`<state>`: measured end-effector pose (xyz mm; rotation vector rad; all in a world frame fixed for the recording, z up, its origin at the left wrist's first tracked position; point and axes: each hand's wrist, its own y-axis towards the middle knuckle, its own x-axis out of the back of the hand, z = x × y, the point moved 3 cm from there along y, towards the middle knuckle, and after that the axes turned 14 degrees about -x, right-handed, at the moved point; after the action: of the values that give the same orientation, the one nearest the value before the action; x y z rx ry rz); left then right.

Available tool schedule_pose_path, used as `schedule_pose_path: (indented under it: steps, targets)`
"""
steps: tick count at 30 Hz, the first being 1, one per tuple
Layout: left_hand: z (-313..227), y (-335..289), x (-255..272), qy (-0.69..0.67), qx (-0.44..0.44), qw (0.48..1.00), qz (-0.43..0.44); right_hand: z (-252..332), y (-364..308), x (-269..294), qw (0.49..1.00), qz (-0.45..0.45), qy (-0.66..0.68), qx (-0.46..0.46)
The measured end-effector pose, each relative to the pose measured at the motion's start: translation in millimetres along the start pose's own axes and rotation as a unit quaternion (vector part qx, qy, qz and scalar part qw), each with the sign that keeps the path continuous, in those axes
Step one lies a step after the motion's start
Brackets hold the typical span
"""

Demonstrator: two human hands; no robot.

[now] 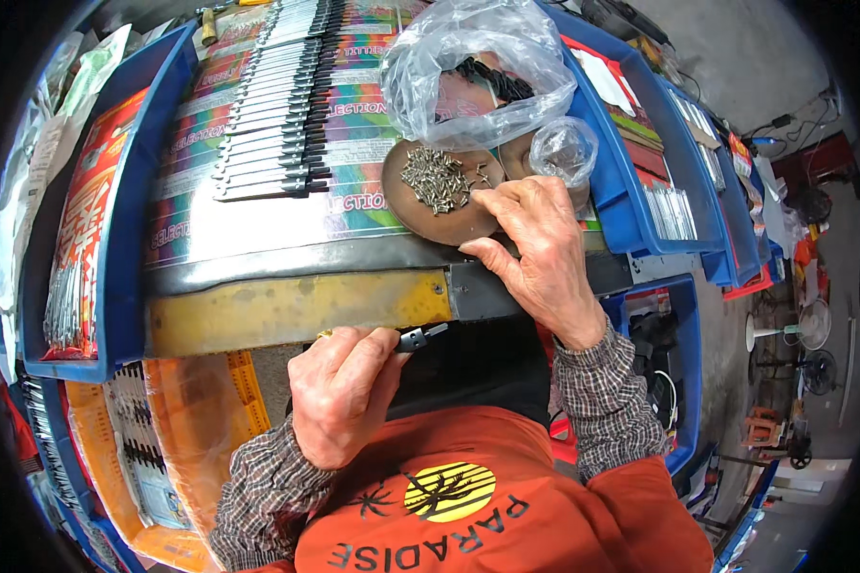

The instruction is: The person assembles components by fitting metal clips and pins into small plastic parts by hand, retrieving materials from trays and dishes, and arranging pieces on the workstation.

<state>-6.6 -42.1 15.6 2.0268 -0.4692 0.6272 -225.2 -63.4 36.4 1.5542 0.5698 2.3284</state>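
Left hand (344, 393) closed on a metal part (419, 338), right hand (543, 250) loosely curled at a dish (440, 229), its hold unclear, screws (434, 181) left of it, metal rods (263, 158) rowed beyond the left hand on the bench (306, 306)

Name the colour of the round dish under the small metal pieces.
The round dish is brown, seen best in the head view.
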Motion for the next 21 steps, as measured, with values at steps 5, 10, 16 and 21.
schedule_pose_path:
  steps: [5,10,16,21]
  targets:
    - [1.5,-0.5,1.5,-0.001,0.045,0.999,0.011,3.5,2.1,-6.8,0.999,0.028,-0.04,0.0]
    - [2.2,-2.5,0.1,0.004,0.043,0.999,0.008,1.7,0.3,-10.6,0.999,0.022,-0.033,0.0]
    - [2.0,-4.1,-1.6,-0.008,0.039,0.999,-0.006,2.8,-1.4,-12.3,1.0,0.015,-0.004,0.006]
    - [-0.8,-4.1,0.2,-0.006,0.036,0.999,-0.014,4.7,0.5,-12.9,1.0,0.016,0.012,0.021]
